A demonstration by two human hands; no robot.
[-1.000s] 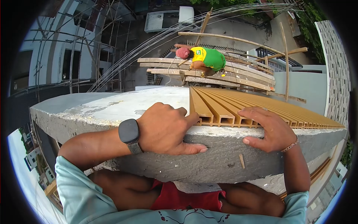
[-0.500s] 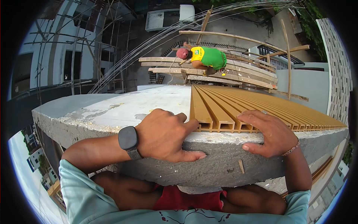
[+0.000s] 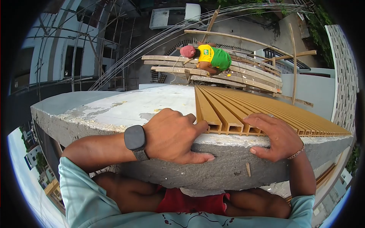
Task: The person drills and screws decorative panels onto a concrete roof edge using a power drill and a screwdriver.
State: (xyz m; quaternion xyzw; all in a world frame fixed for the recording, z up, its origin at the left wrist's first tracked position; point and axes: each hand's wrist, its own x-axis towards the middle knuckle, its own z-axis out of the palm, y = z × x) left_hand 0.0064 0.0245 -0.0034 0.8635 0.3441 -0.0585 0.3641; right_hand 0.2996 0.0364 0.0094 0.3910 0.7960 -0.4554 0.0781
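Observation:
Ochre ribbed panels (image 3: 243,102) with hollow channels lie against the far face of a concrete wall (image 3: 190,171), their ends along its top edge. My left hand (image 3: 176,136), a watch on its wrist, rests over that edge left of the panels. Its index fingertip touches the corner of the first rib, the thumb stretches over the concrete, and the other fingertips are hidden. My right hand (image 3: 275,136) lies spread, fingers on the rib ends and thumb on the wall's near face. Neither hand is closed round anything.
Below, a person (image 3: 211,57) in a yellow and green shirt crouches on plank scaffolding (image 3: 247,72). Wires (image 3: 125,62) cross the view. A white truck (image 3: 171,17) stands farther down, and pole scaffolding (image 3: 80,49) is at the left. A small chip (image 3: 248,169) sits on the concrete.
The view has shifted slightly. My left hand appears a little farther right, its index finger still at the panel corner. The person below has leaned or turned slightly. My right hand keeps its pose.

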